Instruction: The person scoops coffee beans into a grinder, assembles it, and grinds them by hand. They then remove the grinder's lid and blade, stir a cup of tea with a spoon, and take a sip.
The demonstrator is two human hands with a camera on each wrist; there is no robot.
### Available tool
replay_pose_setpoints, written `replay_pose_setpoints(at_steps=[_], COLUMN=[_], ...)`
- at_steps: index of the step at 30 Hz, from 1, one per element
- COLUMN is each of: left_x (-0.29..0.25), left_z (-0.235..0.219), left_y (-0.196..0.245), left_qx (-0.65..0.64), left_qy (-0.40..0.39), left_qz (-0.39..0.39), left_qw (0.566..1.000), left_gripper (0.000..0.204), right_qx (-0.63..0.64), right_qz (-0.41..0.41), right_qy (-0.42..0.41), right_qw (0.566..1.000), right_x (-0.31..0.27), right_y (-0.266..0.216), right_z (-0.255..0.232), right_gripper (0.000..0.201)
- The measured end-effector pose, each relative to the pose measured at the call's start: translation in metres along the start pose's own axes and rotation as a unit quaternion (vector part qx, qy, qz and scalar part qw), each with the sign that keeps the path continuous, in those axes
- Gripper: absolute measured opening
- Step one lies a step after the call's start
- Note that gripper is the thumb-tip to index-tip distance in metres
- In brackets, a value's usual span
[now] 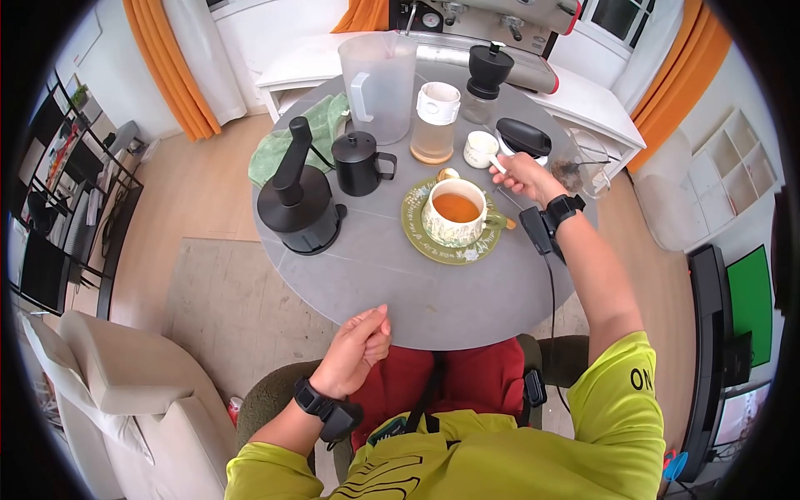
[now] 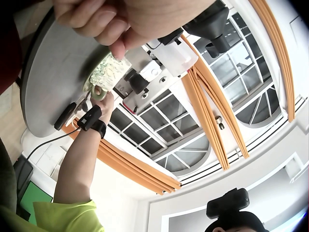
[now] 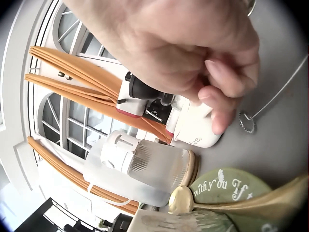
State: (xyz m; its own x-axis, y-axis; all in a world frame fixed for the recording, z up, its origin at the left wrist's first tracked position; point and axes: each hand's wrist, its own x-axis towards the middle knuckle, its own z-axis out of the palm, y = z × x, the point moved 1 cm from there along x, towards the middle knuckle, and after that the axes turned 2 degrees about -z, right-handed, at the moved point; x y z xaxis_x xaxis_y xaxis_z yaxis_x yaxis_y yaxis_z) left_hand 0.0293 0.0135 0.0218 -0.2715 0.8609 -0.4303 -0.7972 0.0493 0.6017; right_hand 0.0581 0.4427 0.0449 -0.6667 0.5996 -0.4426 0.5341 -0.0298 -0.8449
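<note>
My right hand (image 1: 531, 177) pinches the handle of a small white cup (image 1: 478, 151) at the right of the table. In the right wrist view, the white cup (image 3: 195, 128) shows dark lettering beside the fingertips. Nearer me, a floral mug (image 1: 450, 232) of amber-brown liquid stands on a green saucer (image 1: 411, 221) with white writing. A gold spoon (image 3: 181, 199) rests on that saucer. Beneath the right hand lies a thin wire whisk (image 3: 246, 123) with a coiled ring end. My left hand (image 1: 358, 350) hovers by the table's front edge, fingers loosely curled, holding nothing.
A manual grinder (image 1: 300, 208), a black lidded pitcher (image 1: 357, 162) and a green towel (image 1: 308, 133) occupy the left. Farther back are a large translucent jug (image 1: 379, 92), a lidded glass jar (image 1: 433, 129) and a black-topped grinder (image 1: 487, 79). An espresso machine (image 1: 500, 25) stands behind.
</note>
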Motion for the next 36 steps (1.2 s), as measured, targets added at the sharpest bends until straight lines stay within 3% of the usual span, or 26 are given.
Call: replay_pose_setpoints(at_steps=[2,5,7,11,13,14,15,17,21,23,26,29,33,35,36], left_x=[0.0,0.0,0.0,0.003,0.003,0.003,0.003,0.003,0.004,0.004,0.003,0.001,0.0,0.0,0.001], left_z=[0.001,0.001,-0.001,-0.003,-0.003,-0.003,-0.003,-0.003,-0.004,-0.004,-0.003,0.0,0.003,0.003,0.003], left_y=[-0.001,0.0,-0.001,-0.003,-0.004,-0.004,-0.005,-0.005,-0.006,-0.007,-0.007,-0.006,-0.005,-0.005,-0.006], left_qx=[0.005,0.011,0.006,0.011,0.011,0.01,0.012,0.015,0.019,0.019,0.019,0.019,0.043,0.044,0.043], left_qy=[0.0,0.015,0.01,0.005,0.006,0.006,0.01,0.013,0.015,0.015,0.009,0.007,0.016,0.011,0.01], left_qz=[-0.002,-0.011,0.002,0.0,-0.004,-0.006,-0.005,-0.005,-0.006,-0.005,-0.002,0.001,0.007,0.012,0.006], left_qw=[1.0,1.0,1.0,1.0,1.0,1.0,1.0,1.0,1.0,1.0,1.0,1.0,0.999,0.999,0.999], left_gripper=[0.033,0.033,0.032,0.032,0.032,0.032,0.032,0.032,0.032,0.032,0.032,0.032,0.032,0.031,0.031], right_qx=[-0.027,-0.258,-0.212,-0.155,-0.278,-0.394,-0.395,-0.561,-0.549,-0.47,-0.436,-0.453,-0.415,-0.12,-0.056], right_qz=[-0.013,-0.061,-0.113,-0.165,-0.177,-0.171,-0.169,-0.124,-0.077,-0.124,-0.144,-0.189,-0.148,-0.114,-0.107], right_qy=[0.002,0.076,0.124,0.11,0.096,0.077,0.078,0.065,0.018,0.049,0.067,0.077,0.038,0.033,0.032], right_qw=[1.0,0.961,0.963,0.968,0.939,0.899,0.9,0.816,0.832,0.873,0.886,0.868,0.897,0.986,0.992], right_x=[-0.008,-0.014,-0.022,-0.05,-0.065,-0.067,-0.069,-0.088,-0.112,-0.116,-0.114,-0.117,-0.134,-0.153,-0.163], right_y=[-0.005,-0.016,-0.02,-0.021,-0.014,-0.006,0.007,0.031,0.06,0.069,0.081,0.084,0.074,0.062,0.05], right_z=[0.001,-0.007,-0.021,-0.054,-0.067,-0.076,-0.081,-0.077,-0.068,-0.068,-0.069,-0.069,-0.071,-0.066,-0.062], right_gripper=[0.039,0.04,0.035,0.029,0.03,0.032,0.032,0.04,0.044,0.045,0.048,0.045,0.04,0.038,0.037])
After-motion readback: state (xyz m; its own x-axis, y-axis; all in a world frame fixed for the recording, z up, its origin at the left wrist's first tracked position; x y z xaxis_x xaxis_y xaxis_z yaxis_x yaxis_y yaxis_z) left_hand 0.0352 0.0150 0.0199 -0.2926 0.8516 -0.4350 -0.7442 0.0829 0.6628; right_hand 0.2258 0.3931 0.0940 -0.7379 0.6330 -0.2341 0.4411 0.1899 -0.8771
